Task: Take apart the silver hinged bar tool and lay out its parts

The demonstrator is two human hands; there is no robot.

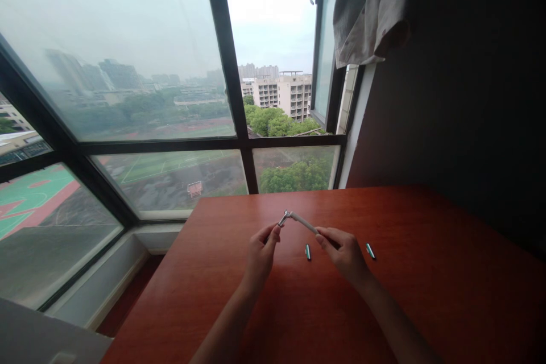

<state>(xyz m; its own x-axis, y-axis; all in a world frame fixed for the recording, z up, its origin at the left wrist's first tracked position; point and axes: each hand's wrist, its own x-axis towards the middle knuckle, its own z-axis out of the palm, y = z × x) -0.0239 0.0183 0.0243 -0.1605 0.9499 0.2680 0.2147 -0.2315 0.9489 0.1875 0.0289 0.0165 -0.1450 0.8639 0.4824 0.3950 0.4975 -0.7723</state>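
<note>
A slim silver-grey rod-like tool with a small metal head is held above the red-brown wooden table. My right hand is closed around its lower end. My left hand pinches the metal head end with thumb and fingertips. Two small teal-and-silver cylinders lie on the table: one between my hands, the other just right of my right hand.
A large window with dark frames stands beyond the table's far edge, one pane open at the right. A pale cloth hangs at the top right. A dark wall borders the table's right side.
</note>
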